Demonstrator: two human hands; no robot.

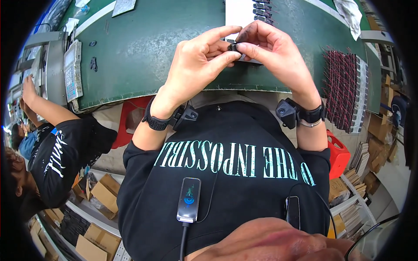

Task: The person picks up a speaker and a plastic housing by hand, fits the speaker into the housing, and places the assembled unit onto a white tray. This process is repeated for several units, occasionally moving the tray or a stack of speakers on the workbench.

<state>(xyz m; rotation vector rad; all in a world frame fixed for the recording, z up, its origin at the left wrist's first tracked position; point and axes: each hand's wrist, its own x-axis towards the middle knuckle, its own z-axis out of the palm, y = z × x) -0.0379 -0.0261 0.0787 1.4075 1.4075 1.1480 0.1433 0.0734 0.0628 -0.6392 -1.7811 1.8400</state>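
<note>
Far left, co-worker's arm [41,106] stretched toward grey keypad device [72,69] at edge of green table [143,48]; left hand [196,65] up over near table edge, thumb and forefinger pinched on small black part [234,46]; right hand [272,50] pinching same part from other side; white tray [240,13] just beyond; red-wired parts stacked [346,89] far right

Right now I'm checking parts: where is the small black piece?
Head view, top centre: small black piece pinched between left hand and right hand, above the green table.
</note>
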